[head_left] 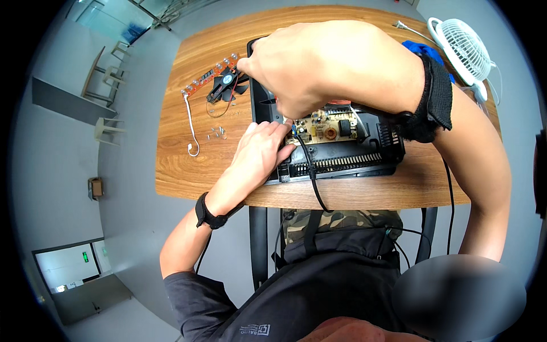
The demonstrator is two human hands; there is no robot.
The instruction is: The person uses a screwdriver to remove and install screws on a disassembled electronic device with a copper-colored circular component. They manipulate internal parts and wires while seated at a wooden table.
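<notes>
My right hand [285, 74] is closed and curled over the black appliance housing [370, 159]; what it holds, if anything, is mostly hidden behind it. My left hand [259, 149] lies on the housing's near left side, fingers extended and thumb apart, touching the edge of the tan circuit board [316, 131]. The board carries a copper-wound ring [330, 133] and other components. A red coil [339, 105] shows partly behind my right hand. A black cable [312, 171] runs from the board over the table's front edge.
On the wooden table [179, 171] are an orange button board [208, 76] with white cable, a black fan [225, 85], loose screws [216, 132], a white desk fan [461, 45] and a blue item [416, 47]. Stools [107, 130] and a cardboard box [95, 187] stand on the left.
</notes>
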